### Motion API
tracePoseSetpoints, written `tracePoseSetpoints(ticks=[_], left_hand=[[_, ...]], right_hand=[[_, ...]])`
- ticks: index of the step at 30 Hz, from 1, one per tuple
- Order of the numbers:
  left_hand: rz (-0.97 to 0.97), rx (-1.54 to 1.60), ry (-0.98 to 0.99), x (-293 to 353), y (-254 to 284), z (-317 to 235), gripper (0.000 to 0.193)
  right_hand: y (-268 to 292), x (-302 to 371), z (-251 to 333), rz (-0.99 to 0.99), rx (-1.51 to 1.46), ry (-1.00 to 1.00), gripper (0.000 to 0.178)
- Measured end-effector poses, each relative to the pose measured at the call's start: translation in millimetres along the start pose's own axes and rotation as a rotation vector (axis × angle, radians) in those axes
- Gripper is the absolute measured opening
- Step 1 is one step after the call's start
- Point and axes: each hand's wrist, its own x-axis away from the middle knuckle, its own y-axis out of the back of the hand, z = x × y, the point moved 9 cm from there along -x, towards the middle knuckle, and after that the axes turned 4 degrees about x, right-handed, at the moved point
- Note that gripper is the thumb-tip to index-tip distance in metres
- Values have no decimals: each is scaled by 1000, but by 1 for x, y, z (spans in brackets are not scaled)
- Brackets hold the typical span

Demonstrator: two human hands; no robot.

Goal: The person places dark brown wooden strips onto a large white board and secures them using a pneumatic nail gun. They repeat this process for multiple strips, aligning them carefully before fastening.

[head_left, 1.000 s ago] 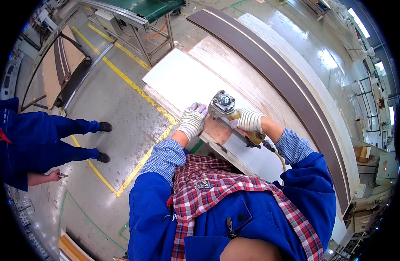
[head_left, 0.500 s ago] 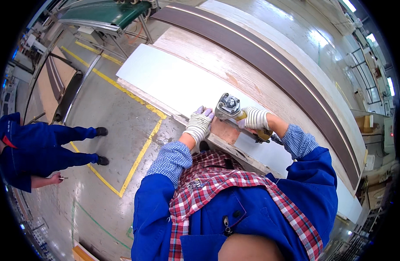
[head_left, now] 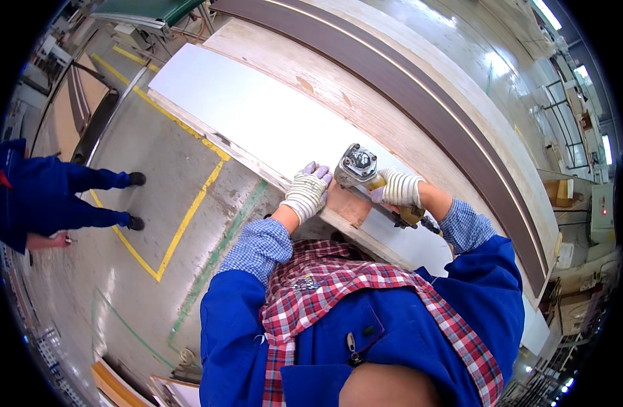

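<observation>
Nail gun (head_left: 357, 166) sits at centre frame, nose down on a small wooden block (head_left: 349, 205) at the near edge of the white panel (head_left: 257, 115). We see our right hand (head_left: 398, 188), gloved, wrapped tight round its yellow grip, and our left hand (head_left: 307, 192) pressed flat beside the block, fingers together. Far left, another person (head_left: 47, 197) in blue stands on the floor.

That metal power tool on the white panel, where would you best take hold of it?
By its yellowish handle, from the person's right, as the right hand does. The handle sticks out sideways and back from the round metal head of the power tool, so fingers can wrap it. The left hand rests beside it on the small wooden block at the white panel edge.
</observation>
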Motion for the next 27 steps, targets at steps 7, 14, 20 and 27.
tracePoseSetpoints(ticks=[7,14,20,27], left_hand=[[101,13,35,-3,-6,-6,45],[88,79,-33,-5,-10,-8,41],[115,177,-21,-9,-20,-12,41],[91,138,-33,-10,-18,-17,38]], right_hand=[[0,4,-6,9,-28,-41,24],[4,12,-6,-45,-62,-69,29],[3,14,-17,-71,-18,-131,25],[1,10,-26,-51,-90,-99,20]])
